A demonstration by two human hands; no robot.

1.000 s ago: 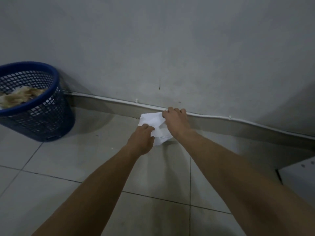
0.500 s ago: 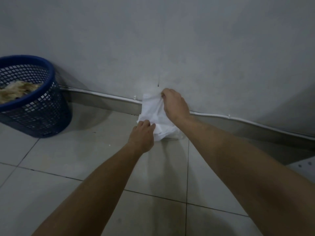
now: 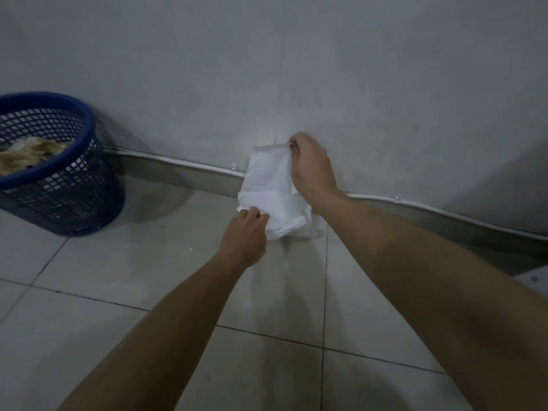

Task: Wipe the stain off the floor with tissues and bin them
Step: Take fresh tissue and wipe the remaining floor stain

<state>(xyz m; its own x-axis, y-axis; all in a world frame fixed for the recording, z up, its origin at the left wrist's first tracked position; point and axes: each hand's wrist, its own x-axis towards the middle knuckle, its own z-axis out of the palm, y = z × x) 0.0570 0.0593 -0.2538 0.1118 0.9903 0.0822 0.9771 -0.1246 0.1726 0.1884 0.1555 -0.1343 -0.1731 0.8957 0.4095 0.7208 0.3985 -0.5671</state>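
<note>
A white tissue [image 3: 268,188] is stretched upright just above the tiled floor, close to the wall. My right hand [image 3: 311,167] pinches its top edge and holds it up. My left hand [image 3: 246,232] pinches its lower left part near the floor. More white tissue [image 3: 296,229] bunches on the floor under the sheet. The blue mesh bin [image 3: 68,200] stands at the far left against the wall, with brownish crumpled paper [image 3: 29,152] inside. I can make out no stain on the floor.
A grey wall [image 3: 296,69] rises directly ahead, with a skirting and a white cable [image 3: 178,163] along its base. Pale floor tiles [image 3: 133,262] spread toward me. A white object's corner [image 3: 533,280] shows at the right edge.
My right hand has lifted the tissue's top edge from floor level up along the wall, unfolding the sheet. My left hand has stayed low on its bottom part.
</note>
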